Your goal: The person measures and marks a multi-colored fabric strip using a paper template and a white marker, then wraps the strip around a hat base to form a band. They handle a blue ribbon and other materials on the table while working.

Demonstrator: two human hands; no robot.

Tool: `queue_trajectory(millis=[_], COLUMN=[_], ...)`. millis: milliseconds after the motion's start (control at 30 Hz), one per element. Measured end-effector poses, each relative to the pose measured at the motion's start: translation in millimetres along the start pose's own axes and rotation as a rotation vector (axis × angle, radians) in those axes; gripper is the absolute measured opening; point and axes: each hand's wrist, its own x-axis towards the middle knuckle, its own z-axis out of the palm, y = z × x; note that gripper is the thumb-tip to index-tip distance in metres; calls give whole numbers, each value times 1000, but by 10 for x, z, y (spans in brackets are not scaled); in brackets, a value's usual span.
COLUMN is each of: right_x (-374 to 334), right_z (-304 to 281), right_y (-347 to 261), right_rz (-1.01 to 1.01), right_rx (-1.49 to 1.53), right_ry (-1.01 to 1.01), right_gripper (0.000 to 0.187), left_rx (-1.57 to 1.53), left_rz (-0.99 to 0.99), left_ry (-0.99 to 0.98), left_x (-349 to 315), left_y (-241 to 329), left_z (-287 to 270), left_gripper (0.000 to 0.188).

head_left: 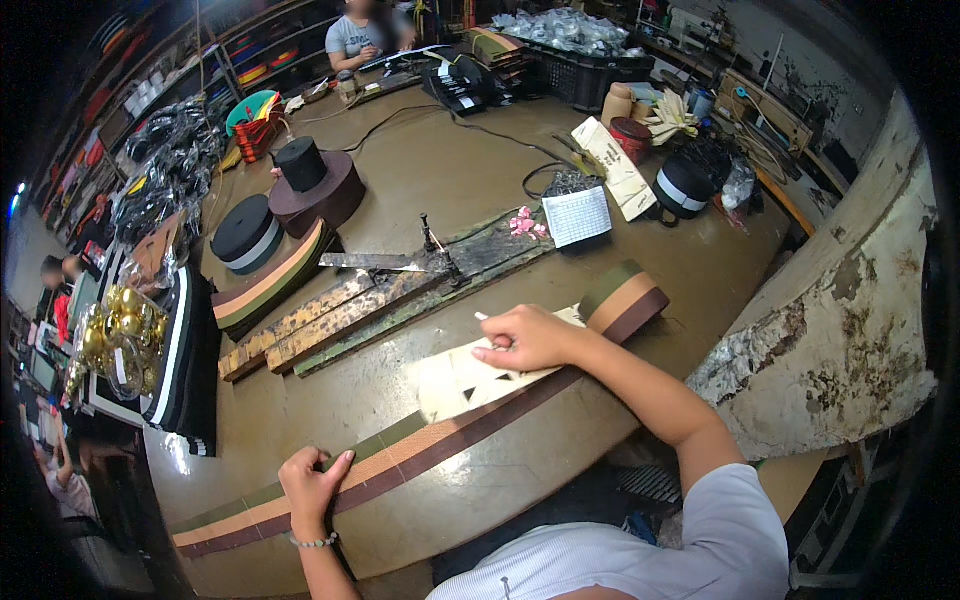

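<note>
The long striped webbing band [440, 440] in green, tan and brown is lying flat on the brown bench [470, 190], its long axis running from lower left up to the roll at upper right. The left hand [312, 487] is pressing it down, fingers together. The right hand [527, 338] is pinching a small white marker over a pale card template [470, 380] resting on the band.

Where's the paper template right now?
Head view, centre: the paper template lies on the striped band near the table's front edge, pinned by the right hand, just in front of the wooden rails.
</note>
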Motion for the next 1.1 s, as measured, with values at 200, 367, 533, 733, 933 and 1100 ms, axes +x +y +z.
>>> queue_trajectory(millis=[200,367,533,733,933,1100], right_x=[-123,-442,-913,-1326,-1628,-1549], right_z=[-405,-1024,-1481,-1910,-2320,-2209], right_y=[499,920,1172,1677,2371,2017], right_rz=[214,333,-227,-232,-362,-464], right_rx=[251,1050,1435,1439,1408,1486], right_ry=[138,398,471,613,535,594], right_gripper=[30,26,25,26,28,27], left_rx=[-9,15,-25,3,29,-34], left_rz=[-21,-23,-81,-65,1,-13], left_ry=[2,7,9,21,44,3], left_x=[5,-1,19,-2,-25,9], left_y=[5,-6,-42,-59,-101,-19], left_z=[-26,-33,-65,-54,-34,-81], left_gripper=[44,43,43,44,38,32])
